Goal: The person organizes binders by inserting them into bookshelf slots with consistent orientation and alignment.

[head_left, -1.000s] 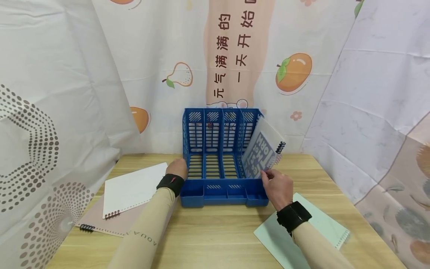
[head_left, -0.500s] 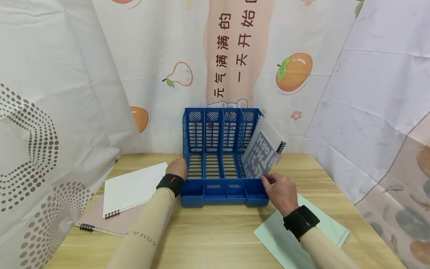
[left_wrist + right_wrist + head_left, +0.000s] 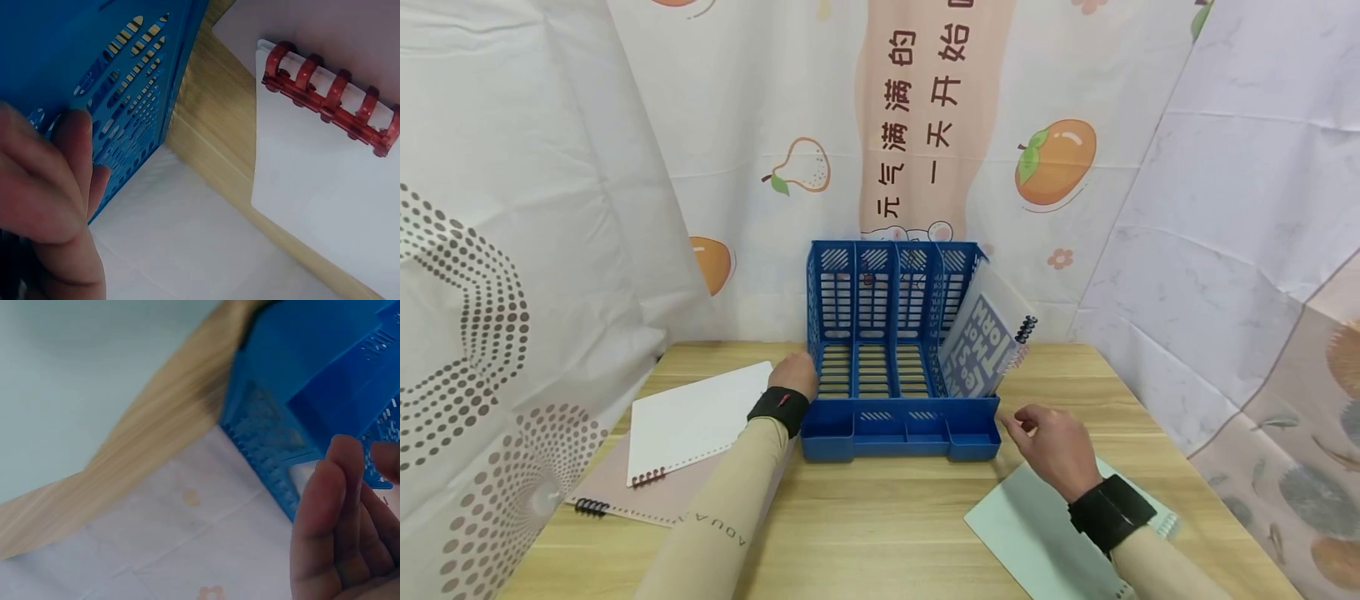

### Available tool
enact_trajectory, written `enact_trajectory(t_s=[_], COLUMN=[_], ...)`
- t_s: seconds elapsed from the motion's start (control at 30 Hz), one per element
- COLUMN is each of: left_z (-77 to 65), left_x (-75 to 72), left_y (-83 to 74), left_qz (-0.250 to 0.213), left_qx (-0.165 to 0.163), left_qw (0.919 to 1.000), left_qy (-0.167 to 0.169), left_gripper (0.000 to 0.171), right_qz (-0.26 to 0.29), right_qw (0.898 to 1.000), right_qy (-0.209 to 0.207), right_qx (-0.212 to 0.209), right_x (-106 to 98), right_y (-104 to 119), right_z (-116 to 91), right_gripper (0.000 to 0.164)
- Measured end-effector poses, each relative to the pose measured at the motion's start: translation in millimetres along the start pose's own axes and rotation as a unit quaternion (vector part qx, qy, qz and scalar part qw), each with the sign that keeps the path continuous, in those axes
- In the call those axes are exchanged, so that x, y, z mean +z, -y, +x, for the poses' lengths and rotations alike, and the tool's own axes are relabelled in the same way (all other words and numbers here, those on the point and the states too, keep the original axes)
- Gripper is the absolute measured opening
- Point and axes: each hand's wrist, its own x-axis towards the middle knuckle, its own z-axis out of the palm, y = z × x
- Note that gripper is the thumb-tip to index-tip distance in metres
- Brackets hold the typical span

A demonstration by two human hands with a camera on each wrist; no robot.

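Note:
A blue desktop file rack with several upright slots stands at the back of the table. My left hand holds its left side wall, fingertips against the slotted panel in the left wrist view. A spiral notebook with blue lettering leans in the rack's rightmost slot, its black rings sticking out to the right. Just off the rack's front right corner, my right hand holds nothing, its fingers loosely bent. A pale green notebook lies partly under my right arm.
On the left, a white notebook with red rings lies over a pinkish notebook with black rings. Small front trays run along the rack's base. Printed curtains hang close behind and beside the table.
My right hand has let go of the lettered notebook and moved right and toward me, away from the rack. The notebook stays in its slot, and my left hand has not moved.

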Motion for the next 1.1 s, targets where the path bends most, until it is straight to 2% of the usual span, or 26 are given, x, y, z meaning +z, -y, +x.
enact_trajectory(t_s=[0.2,0.4,0.53,0.67,0.77,0.9,1.0,1.1], left_z=[1.5,-2.9,-8.5,-14.3,-18.7,-29.3,-44.7,-64.0], left_x=[0.3,-3.0,-5.9,-6.6,-5.0,-1.6,0.6,6.7], left_y=[3.4,6.1,5.8,1.8,-6.8,-31.0,-59.0,-91.2], left_qz=[-0.013,-0.019,0.002,0.034,0.059,0.084,0.077,0.052], left_qx=[0.002,-0.002,0.008,0.038,0.083,0.157,0.216,0.275], left_qw=[0.9999,0.9997,0.9985,0.992,0.9789,0.9485,0.9279,0.9142], left_qy=[-0.004,-0.018,-0.054,-0.115,-0.177,-0.262,-0.294,-0.293], left_gripper=[0.022,0.028,0.029,0.032,0.028,0.023,0.024,0.027], right_qz=[-0.009,-0.033,-0.058,-0.055,-0.047,-0.039,-0.023,-0.001], right_qw=[0.999,0.992,0.985,0.981,0.978,0.968,0.956,0.94], right_qy=[0.037,0.119,0.158,0.174,0.186,0.225,0.268,0.321], right_qx=[0.007,-0.007,-0.036,-0.067,-0.085,-0.105,-0.118,-0.118], right_x=[-13,-27,-36,-44,-49,-56,-63,-69], right_y=[-15,-32,-45,-56,-65,-76,-84,-89], right_z=[-7,-13,-20,-29,-37,-45,-49,-52], right_gripper=[0.013,0.011,0.011,0.015,0.02,0.029,0.037,0.043])
